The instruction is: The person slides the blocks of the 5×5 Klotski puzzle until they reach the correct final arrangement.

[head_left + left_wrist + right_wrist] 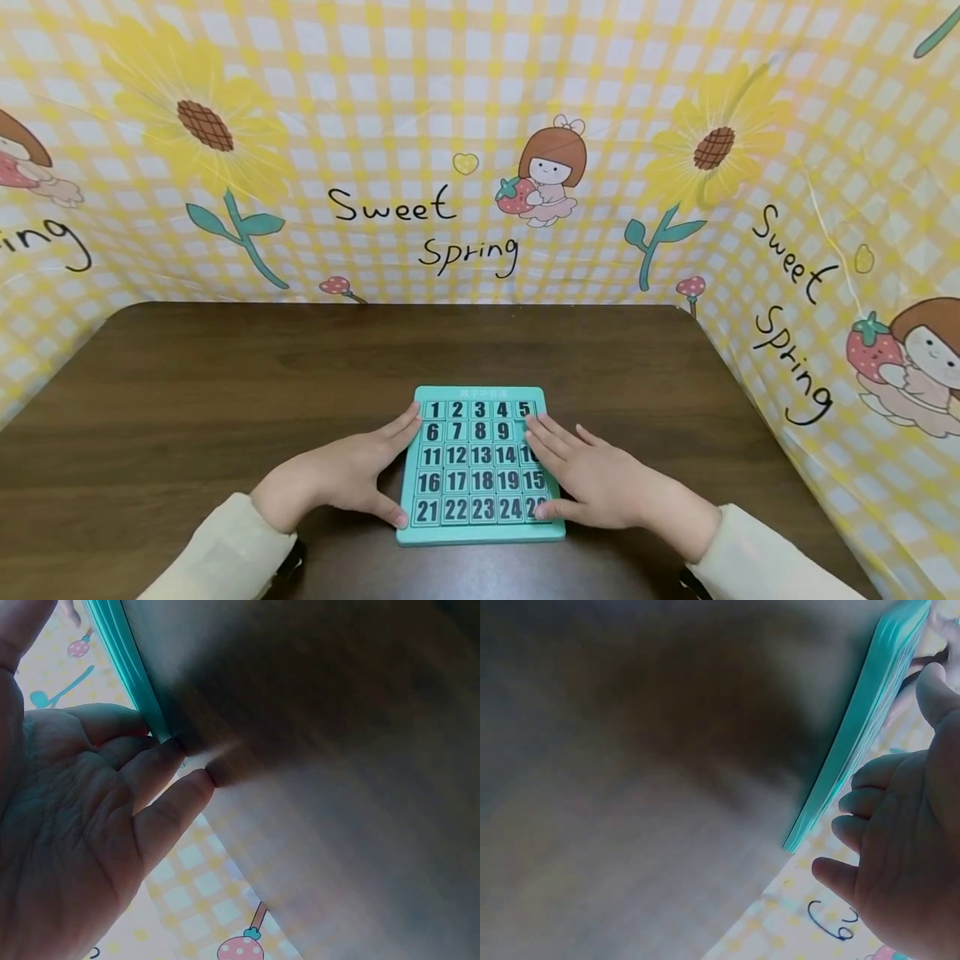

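A teal number slide puzzle (480,534) lies flat on the table in the head view, its black-numbered square tiles in rows. My left hand (348,473) is at its left side, fingertips by the upper left edge and thumb at the lower left corner. Extended fingers of my right hand (600,483) rest over the right-hand column, with the thumb on the bottom right tile. They partly cover that column, including the end of the second row, where bare teal shows beside the 9. Both wrist views show the puzzle's teal side (124,656) next to the fingers.
The dark brown wooden table (300,358) spreads around the puzzle. A yellow checked cloth (420,100) with sunflowers, cartoon figures and "Sweet Spring" lettering stands behind the table and along its sides.
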The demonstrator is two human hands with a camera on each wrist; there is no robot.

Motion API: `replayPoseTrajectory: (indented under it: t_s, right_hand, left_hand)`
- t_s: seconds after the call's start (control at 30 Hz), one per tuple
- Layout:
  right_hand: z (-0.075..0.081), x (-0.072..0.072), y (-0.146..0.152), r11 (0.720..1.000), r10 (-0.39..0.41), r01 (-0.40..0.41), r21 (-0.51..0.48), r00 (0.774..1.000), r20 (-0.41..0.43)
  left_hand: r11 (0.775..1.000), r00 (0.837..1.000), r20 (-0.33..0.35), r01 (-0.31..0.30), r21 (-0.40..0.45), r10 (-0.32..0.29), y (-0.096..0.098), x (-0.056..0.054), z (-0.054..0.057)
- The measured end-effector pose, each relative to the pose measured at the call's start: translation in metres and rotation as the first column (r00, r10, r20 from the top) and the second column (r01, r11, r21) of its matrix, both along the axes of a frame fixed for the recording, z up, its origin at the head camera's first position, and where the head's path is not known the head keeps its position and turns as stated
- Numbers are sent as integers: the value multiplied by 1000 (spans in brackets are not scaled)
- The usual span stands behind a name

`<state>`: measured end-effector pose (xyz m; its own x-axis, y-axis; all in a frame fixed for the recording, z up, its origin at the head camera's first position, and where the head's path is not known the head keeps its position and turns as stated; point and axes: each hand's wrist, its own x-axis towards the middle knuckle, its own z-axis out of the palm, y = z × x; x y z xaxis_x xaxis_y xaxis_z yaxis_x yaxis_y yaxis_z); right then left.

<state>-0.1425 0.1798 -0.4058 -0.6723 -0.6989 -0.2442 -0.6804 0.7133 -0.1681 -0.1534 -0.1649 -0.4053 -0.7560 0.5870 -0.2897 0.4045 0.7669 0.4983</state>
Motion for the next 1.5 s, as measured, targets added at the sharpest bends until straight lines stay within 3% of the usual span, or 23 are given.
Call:
replayPoseTrajectory:
  t_s: [0.17, 0.3, 0.8, 1.0, 1.23, 1.37, 1.5]
  right_hand:
    - [2, 16, 3, 1000, 11, -11, 1, 1000, -6]
    - [0, 19, 3, 1000, 10, -10, -2, 1000, -19]
    - [-8, -8, -2, 1000, -26, 26, -18, 1000, 14]
    - [-5, -11, -3, 999, -27, 27, -17, 1000, 7]
    - [3, 12, 4, 999, 28, -30, -36, 999, -36]
    - [-2, 31, 11, 996, 66, -69, -47, 996, -61]
    - [-7, 41, 14, 995, 84, -89, -47, 991, -104]
  left_hand:
    - [1000, 1000, -6, 1, -4, -1, 0, 0, 3]
    - [1000, 1000, -3, -1, -2, 1, 0, 0, 3]
    - [1000, 1000, -8, 13, 5, -13, 1, 1, 4]
    - [1000, 1000, -3, 8, 9, -8, 1, 1, 3]
    - [1000, 1000, -17, 11, 9, -11, -1, 2, 1]
    - [1000, 1000, -9, 14, 10, -14, -1, 2, 0]
    - [1000, 1000, -10, 11, 9, -11, 0, 2, 1]
